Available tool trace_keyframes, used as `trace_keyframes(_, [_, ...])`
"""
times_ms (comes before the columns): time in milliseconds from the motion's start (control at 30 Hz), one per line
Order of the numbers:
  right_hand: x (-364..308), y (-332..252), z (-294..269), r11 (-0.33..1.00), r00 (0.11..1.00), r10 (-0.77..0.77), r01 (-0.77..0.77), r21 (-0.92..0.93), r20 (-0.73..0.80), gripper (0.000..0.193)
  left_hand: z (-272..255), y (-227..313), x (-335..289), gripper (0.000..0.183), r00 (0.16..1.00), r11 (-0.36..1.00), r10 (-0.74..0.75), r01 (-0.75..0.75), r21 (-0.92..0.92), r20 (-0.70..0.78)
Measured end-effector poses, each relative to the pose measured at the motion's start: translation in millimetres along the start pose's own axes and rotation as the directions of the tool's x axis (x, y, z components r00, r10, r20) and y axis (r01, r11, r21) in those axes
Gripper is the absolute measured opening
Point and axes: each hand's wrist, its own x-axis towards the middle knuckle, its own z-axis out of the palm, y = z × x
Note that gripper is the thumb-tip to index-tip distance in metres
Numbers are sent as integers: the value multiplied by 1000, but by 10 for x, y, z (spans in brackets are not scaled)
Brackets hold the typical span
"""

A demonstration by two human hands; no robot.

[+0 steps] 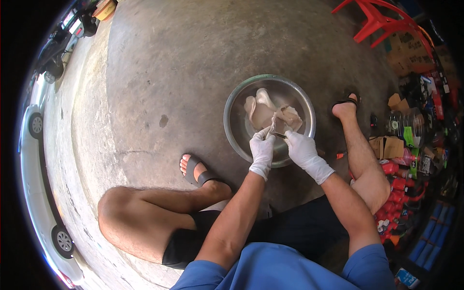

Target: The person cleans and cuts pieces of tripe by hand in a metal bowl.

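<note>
A round steel basin (230, 137) stands on the floor between my legs. Pale, fleshy pieces (262, 115) lie in it, smooth and whitish on the left; whether they are meat or something else I cannot tell. Over the basin's near half, my left hand (262, 150), in a white glove, pinches the edge of a greyish-pink fleshy piece (287, 119). My right hand (303, 151), gloved too, is closed around what looks like a small knife (279, 135). Its thin dark blade points left against the piece, close to my left fingertips; the handle is hidden in my grip.
Bare concrete floor (193, 58) surrounds the basin. A red plastic chair (374, 21) is at the far right. Cardboard, clear plastic containers (406, 123) and red bottles (398, 188) crowd the right side. My sandalled feet flank the basin. A silver car (41, 169) stands along the left.
</note>
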Motion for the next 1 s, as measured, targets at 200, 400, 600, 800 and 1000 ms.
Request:
trace_keyframes(200, [26,70,49,1000,994,-13,14,3,-106,10,27,175,-86,33,994,989,-112,110,-100,-10])
trace_keyframes(400, [3,-16,43,1000,1000,21,-21,-16,-8,10,4,110,-56,30,995,988,-96,91,-124,-34])
trace_keyframes(600, [63,182,48,999,993,46,-45,11,-106,12,25,173,-87,31,997,993,-73,71,-99,-20])
trace_keyframes(800, [50,99,16,997,994,71,-70,24,-78,12,6,191,-100,33,998,994,-55,54,-92,-7])
trace_keyframes(1000, [74,228,84,999,989,40,-35,36,-142,13,50,240,-135,33,996,971,-69,81,-226,58])
